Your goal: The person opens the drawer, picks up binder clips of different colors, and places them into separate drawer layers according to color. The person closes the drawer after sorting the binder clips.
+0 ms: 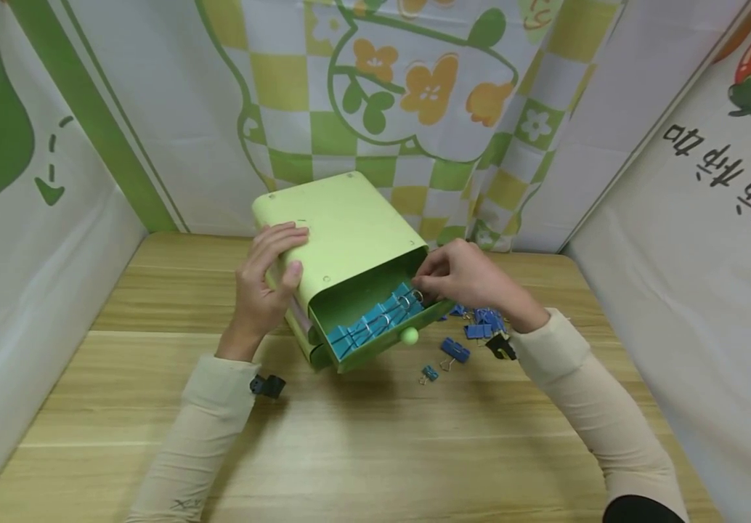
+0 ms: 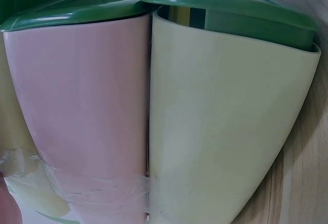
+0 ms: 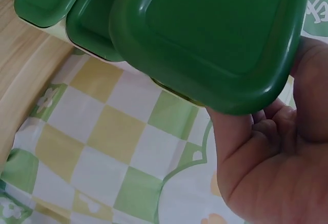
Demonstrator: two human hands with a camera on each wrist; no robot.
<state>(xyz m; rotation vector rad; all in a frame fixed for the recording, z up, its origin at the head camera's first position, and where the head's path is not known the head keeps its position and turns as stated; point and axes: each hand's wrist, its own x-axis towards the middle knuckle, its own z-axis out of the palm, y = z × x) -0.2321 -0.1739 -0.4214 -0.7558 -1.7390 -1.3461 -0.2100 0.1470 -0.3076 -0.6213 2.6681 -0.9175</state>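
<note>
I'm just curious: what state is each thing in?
Boxy light green plastic cabinet: standing on wooden table.
Green plastic top drawer: open.
Green plastic middle drawer: looks shut.
Green plastic bottom drawer: ajar.
Teal metal binder clips: lined up in top drawer.
Blue metal binder clips: scattered on table.
Small teal metal clip: on table.
Left hand: resting on cabinet.
Right hand: fingers at top drawer; grip unclear.

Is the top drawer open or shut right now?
Open: the top drawer sticks out from the cabinet, with teal clips showing inside.
</note>
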